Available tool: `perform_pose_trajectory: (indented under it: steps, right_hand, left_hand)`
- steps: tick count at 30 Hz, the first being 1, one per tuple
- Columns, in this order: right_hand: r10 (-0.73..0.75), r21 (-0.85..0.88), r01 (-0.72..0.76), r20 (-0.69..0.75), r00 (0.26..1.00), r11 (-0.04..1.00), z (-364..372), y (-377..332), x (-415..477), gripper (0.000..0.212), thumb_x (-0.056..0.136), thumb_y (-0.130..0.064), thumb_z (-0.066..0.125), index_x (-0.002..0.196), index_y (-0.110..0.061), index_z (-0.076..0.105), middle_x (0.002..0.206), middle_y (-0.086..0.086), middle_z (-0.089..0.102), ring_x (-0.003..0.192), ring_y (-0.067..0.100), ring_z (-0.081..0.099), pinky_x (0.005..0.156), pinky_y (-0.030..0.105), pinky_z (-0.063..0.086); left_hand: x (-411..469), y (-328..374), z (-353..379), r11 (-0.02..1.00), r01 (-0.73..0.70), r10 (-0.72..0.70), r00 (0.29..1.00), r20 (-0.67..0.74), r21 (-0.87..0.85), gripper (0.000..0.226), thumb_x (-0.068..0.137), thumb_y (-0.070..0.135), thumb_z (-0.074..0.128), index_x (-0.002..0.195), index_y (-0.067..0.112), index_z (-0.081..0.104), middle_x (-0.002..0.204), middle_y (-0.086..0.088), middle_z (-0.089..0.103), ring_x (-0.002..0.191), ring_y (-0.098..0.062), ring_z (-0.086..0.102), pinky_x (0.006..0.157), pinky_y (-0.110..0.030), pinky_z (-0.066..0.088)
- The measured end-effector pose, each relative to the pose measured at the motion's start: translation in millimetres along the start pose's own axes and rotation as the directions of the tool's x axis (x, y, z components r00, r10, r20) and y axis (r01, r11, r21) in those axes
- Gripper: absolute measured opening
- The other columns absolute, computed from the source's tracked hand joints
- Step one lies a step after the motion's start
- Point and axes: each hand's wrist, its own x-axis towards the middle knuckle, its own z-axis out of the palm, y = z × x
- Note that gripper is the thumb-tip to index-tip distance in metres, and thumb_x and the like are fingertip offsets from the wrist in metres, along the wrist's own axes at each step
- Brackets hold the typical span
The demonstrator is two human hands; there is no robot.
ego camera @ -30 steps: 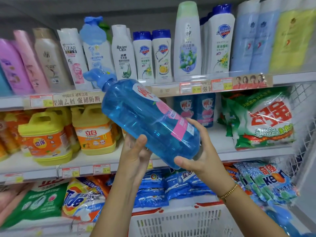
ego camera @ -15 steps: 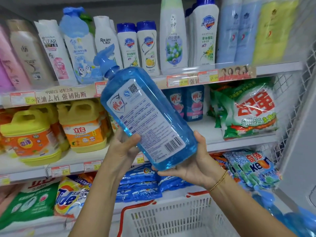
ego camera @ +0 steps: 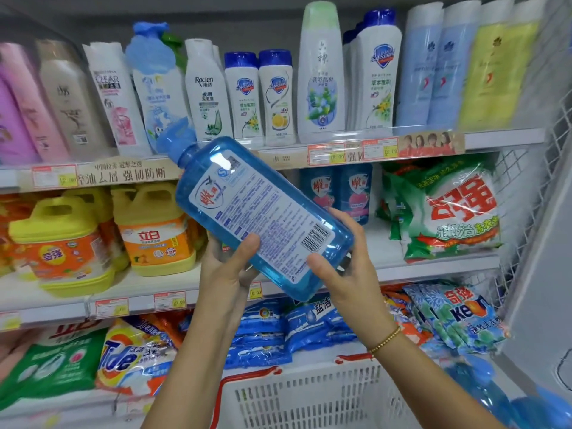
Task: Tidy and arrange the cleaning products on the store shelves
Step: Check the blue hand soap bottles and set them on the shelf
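A large clear blue detergent bottle with a blue cap hangs tilted in front of the middle shelf, cap up and to the left, its white back label with a barcode facing me. My left hand grips its lower left side, thumb on the label. My right hand cups its base from the right. Two matching blue bottles stand upright at the back of the middle shelf, just behind the held one.
Yellow-capped orange jugs stand on the middle shelf's left, a green-and-white powder bag on its right. Shampoo bottles line the top shelf. Detergent bags fill the bottom shelf. A white basket sits below my arms.
I have turned the blue bottle in my hands, from its pink front label to its white back label. Its cap has tipped a little more upright. Both hands kept hold.
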Motion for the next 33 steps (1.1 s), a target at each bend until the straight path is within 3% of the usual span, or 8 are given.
perform_pose_trajectory:
  steps: [5,10,14,18,21,25,30,33]
  right_hand:
    - [0.214,0.233,-0.202,-0.026,0.976,0.951,-6.2,5.5,5.8,0.046,0.079,-0.055,0.055,0.119,-0.035,0.052,0.112,-0.005,0.066,0.104,0.014,0.065,0.074,0.026,0.055]
    - [0.556,0.504,-0.574,0.206,0.805,0.645,-8.4,4.4,4.3,0.043,0.089,-0.054,0.042,0.102,-0.026,0.073,0.114,0.005,0.069,0.101,0.019,0.067,0.082,0.037,0.054]
    - [0.569,0.630,-0.697,0.452,0.687,0.342,-2.6,4.2,-1.1,0.034,0.072,-0.040,0.073,0.089,-0.010,0.076,0.101,0.012,0.069,0.082,0.026,0.067,0.061,0.036,0.057]
    - [0.470,0.646,-0.734,0.591,0.655,0.209,3.2,5.8,-7.3,0.064,0.046,-0.024,0.094,0.100,-0.001,0.069,0.100,0.019,0.062,0.081,0.032,0.061,0.061,0.038,0.055]
    - [0.520,0.597,-0.749,0.558,0.646,0.289,3.2,0.6,-3.5,0.064,0.052,-0.032,0.091,0.107,-0.005,0.071,0.114,0.019,0.065,0.092,0.036,0.066,0.071,0.049,0.056]
    - [0.541,0.497,-0.704,0.452,0.709,0.507,2.1,-5.8,3.1,0.070,0.077,-0.062,0.061,0.134,-0.023,0.050,0.133,0.014,0.057,0.113,0.035,0.061,0.086,0.056,0.053]
    - [0.382,0.110,-0.420,0.257,0.887,0.901,8.2,-10.9,-3.8,0.088,0.061,-0.029,0.088,0.131,-0.035,0.035,0.131,-0.003,0.050,0.107,0.012,0.064,0.080,0.031,0.057]
    - [0.214,-0.208,-0.190,0.100,0.972,0.960,3.8,-14.4,-4.2,0.080,0.056,-0.037,0.087,0.118,-0.045,0.037,0.119,-0.019,0.053,0.101,0.000,0.061,0.077,0.016,0.053]
  left_hand:
    - [1.4,4.8,-4.9,0.999,0.035,-0.037,0.996,0.086,0.016,0.101,0.034,0.042,0.096,0.124,0.020,0.056,0.116,-0.001,0.069,0.115,-0.021,0.062,0.081,-0.030,0.057]
    - [2.3,10.8,-6.6,0.998,0.067,-0.066,0.981,0.181,0.003,0.125,0.041,0.039,0.096,0.145,0.007,0.034,0.129,-0.005,0.061,0.120,-0.023,0.059,0.084,-0.033,0.054]
    - [3.5,12.3,-8.6,0.998,0.057,-0.066,0.959,0.274,0.041,0.125,0.044,0.036,0.096,0.149,0.024,0.030,0.138,-0.006,0.053,0.127,-0.029,0.053,0.095,-0.051,0.050]
    - [7.2,12.4,-9.8,0.993,0.005,-0.038,0.961,0.273,0.119,0.120,0.045,0.027,0.096,0.147,0.033,0.033,0.137,-0.010,0.054,0.126,-0.035,0.052,0.096,-0.058,0.046]
    - [6.2,11.4,-13.4,0.995,0.026,-0.041,0.985,0.167,0.092,0.130,0.033,0.035,0.098,0.145,0.016,0.036,0.121,-0.006,0.063,0.117,-0.030,0.060,0.087,-0.048,0.054]
    - [4.8,11.3,-16.2,1.000,0.025,-0.026,0.998,0.062,0.012,0.131,0.032,0.037,0.098,0.145,0.013,0.037,0.123,-0.006,0.062,0.114,-0.027,0.062,0.085,-0.045,0.056]
    - [3.2,12.3,-11.0,0.999,-0.048,0.048,0.999,-0.018,0.020,0.121,0.035,0.041,0.097,0.141,0.016,0.042,0.120,-0.003,0.064,0.107,-0.022,0.065,0.076,-0.040,0.058]
    - [2.4,12.1,-10.6,0.993,-0.098,0.099,0.995,-0.020,0.064,0.121,0.038,0.040,0.096,0.143,0.019,0.039,0.126,-0.005,0.063,0.113,-0.024,0.064,0.080,-0.041,0.057]
